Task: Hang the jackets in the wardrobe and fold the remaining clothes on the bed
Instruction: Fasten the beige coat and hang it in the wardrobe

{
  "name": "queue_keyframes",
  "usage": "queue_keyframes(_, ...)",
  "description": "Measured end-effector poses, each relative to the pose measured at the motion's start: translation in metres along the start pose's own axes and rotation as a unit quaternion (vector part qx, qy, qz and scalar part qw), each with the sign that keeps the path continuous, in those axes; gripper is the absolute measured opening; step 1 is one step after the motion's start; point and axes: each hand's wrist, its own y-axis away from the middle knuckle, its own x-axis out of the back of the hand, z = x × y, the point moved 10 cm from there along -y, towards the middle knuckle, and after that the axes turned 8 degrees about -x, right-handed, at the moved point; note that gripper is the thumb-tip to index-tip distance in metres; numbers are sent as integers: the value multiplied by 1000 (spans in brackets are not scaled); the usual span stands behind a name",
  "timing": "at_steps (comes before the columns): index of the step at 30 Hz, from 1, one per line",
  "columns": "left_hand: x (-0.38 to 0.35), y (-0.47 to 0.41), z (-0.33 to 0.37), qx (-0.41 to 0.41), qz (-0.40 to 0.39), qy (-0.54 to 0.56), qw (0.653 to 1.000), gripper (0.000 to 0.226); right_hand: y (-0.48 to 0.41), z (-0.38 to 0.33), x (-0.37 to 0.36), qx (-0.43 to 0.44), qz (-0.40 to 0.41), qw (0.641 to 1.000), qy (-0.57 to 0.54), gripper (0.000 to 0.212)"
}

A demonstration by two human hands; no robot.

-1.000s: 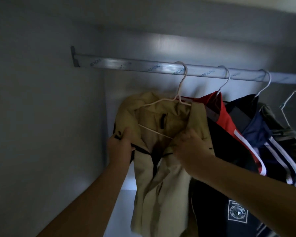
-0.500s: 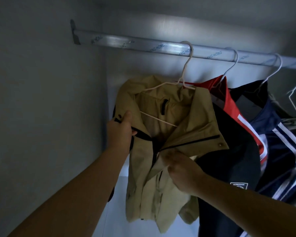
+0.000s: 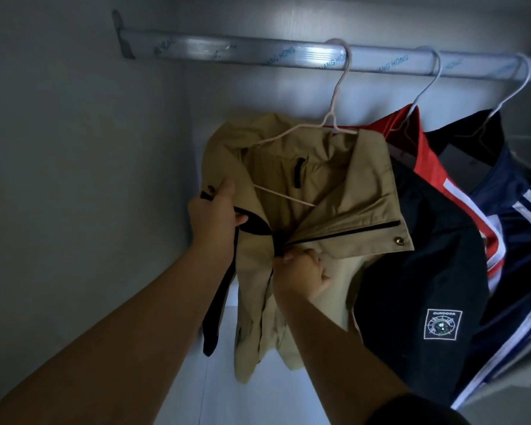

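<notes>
Right grip (image 3: 304, 271) on jacket (image 3: 255, 289) (collar (image 3: 365, 191) above)

head cam, close, tilted up at wardrobe rail (image 3: 258, 55).

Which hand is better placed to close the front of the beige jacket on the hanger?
Probably the right. The right hand pinches the beige jacket where its two front edges meet, while the left hand grips the left front edge farther out, better suited to steadying it.

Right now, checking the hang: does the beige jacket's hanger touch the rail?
Touching. Head view shows the hanger, carrying the beige jacket, hooked over the rail.
</notes>
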Motion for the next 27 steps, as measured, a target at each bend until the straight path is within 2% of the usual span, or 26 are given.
queue_keyframes(3, 4, -4, 1, 3, -3, 4, 1000, 11, 5, -6, -13, 52, -62, 994, -72, 14)
queue_keyframes(6, 8, -7, -1, 12, -6, 8, 1000, 18, 12, -4, -19, 67, -215, 946, -232, 30)
queue_keyframes(7, 8, -7, -2, 17, -8, 5, 1000, 20, 12, -2, -14, 65, -246, 934, -252, 27)
queue_keyframes(10, 7, -6, -1, -1, -24, -21, 999, 3, 11, 2, 6, 76, -299, 929, -205, 16)
queue_keyframes(12, 3, 1, -7, 4, -62, -9, 998, 7, 17, 6, 10, 61, -346, 924, -149, 20)
queue_keyframes(13, 3, 6, -14, 15, -81, 4, 997, 16, 20, 7, 12, 50, -363, 921, -135, 22)
queue_keyframes(15, 12, 22, -41, 51, -102, 1, 993, 27, 22, 6, 21, 36, -369, 918, -137, 24)
queue_keyframes(17, 27, 42, -75, 73, -107, -68, 989, 17, 20, 5, 30, 25, -363, 920, -146, 25)
queue_keyframes(19, 34, 59, -104, 45, -141, -182, 972, 19, 21, 6, 35, 12, -365, 919, -146, 24)
queue_keyframes(22, 14, 79, -127, -16, -235, -310, 921, 18, 23, 6, 40, -1, -369, 915, -161, 23)
queue_keyframes(25, 5, 81, -132, -50, -238, -367, 898, 15, 27, 7, 45, -21, -372, 908, -192, 28)
queue_keyframes(27, 1, 80, -127, -98, -240, -406, 877, 18, 29, 10, 50, -49, -365, 894, -256, 31)
